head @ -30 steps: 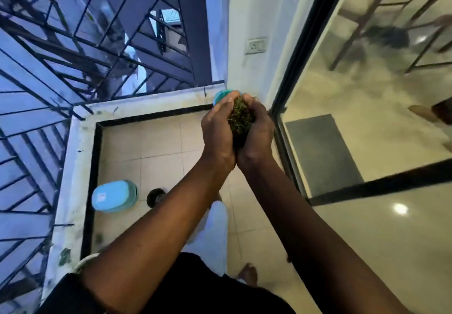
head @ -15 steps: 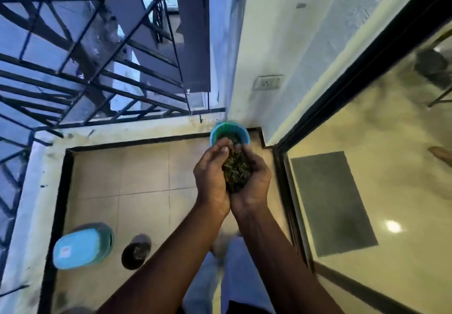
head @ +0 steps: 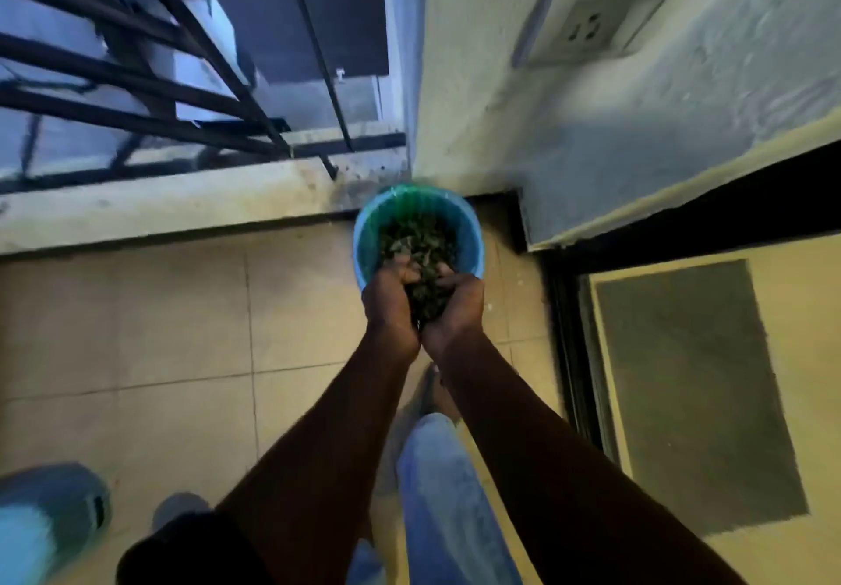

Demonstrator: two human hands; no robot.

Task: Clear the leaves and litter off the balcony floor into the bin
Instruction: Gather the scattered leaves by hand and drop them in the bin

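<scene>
**Q:** Leaves (head: 425,300): where are they?

**A:** Underneath the grip, a tiled balcony floor (head: 136,334). Just beyond the fingertips (head: 402,263), a blue bin (head: 364,238) in the corner, more of the same inside. Left hand (head: 390,309) and right hand (head: 456,311) press together, fingers curled, cupping the dark clump over the bin's near rim.

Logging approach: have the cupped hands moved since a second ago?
Yes. The left hand and right hand, cupping leaves, came down to the near rim of the bin.
</scene>
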